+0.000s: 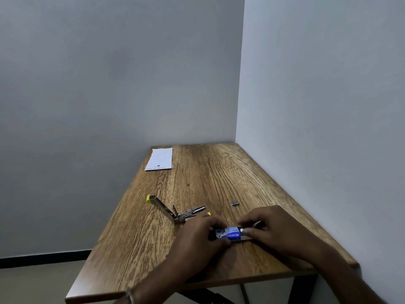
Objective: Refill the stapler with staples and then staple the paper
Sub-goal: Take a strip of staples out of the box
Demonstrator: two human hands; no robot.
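A metal stapler [175,210] with yellow ends lies swung open on the wooden table [153,238], its top arm tilted up to the left. Just right of it, both hands hold a small blue-and-white staple box [230,235] near the table's front. My left hand [197,235] grips the box's left end. My right hand [269,227] pinches its right end, where the inner tray shows partly slid out. A small strip of staples [235,203] lies loose behind my hands. The white paper [159,159] rests at the far left corner.
The table stands in a corner, with a grey wall behind it and a wall along its right edge. Its left and front edges drop to the floor. Bare wood lies between the paper and the stapler.
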